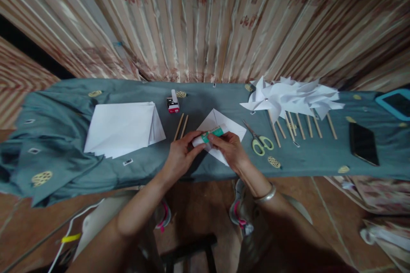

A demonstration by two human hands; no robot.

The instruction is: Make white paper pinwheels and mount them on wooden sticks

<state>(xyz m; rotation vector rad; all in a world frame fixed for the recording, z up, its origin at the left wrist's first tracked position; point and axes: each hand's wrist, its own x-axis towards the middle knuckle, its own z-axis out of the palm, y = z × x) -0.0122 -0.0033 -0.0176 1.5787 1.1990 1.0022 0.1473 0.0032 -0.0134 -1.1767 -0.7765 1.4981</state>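
Note:
Both of my hands grip a white and green glue stick (214,133) above the middle of the table. My left hand (182,153) closes on its left end, and my right hand (231,148) holds its right part. Whether the cap is on I cannot tell. Beneath it lies a white paper square (236,129), turned cornerwise, with a line running from its top corner. Two wooden sticks (182,126) lie just left of my hands. Green-handled scissors (259,141) rest to the right of the paper, their blades partly spread.
A stack of white paper (120,128) lies at left, near a small red and white box (173,104). Several white paper pinwheels (288,98) on sticks overlap at right. Beyond them are a black phone (363,143) and a blue-framed device (395,103). A curtain (198,25) hangs behind the cloth-covered table (221,94).

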